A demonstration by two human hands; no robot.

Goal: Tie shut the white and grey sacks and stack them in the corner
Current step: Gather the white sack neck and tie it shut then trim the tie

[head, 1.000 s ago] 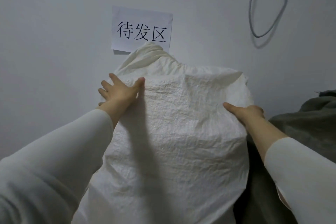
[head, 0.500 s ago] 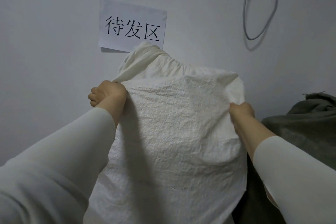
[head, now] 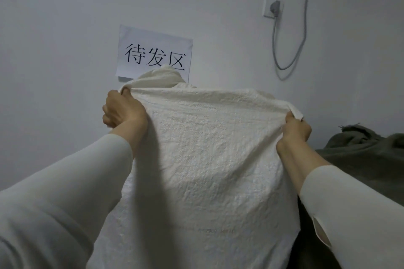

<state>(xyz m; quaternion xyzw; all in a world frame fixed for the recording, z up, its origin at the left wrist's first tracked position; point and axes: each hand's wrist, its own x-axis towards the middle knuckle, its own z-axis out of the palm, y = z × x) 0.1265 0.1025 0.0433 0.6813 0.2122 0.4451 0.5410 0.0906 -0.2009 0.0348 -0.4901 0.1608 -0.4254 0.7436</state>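
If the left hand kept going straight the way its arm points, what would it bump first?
The left hand grips the white sack; going on, it likely meets the sack's bunched top, then the paper sign on the wall. Depth is unclear.

One view only: wide-angle head cam on the person. It faces the wall (head: pixel 54 39) roughly level, close in. Left hand (head: pixel 123 111) and right hand (head: pixel 295 133) sit mid-frame, with the white sack (head: pixel 207 170) between them filling the lower centre. Paper sign (head: pixel 153 50) is just above the left hand, socket (head: pixel 273 7) above the right hand.
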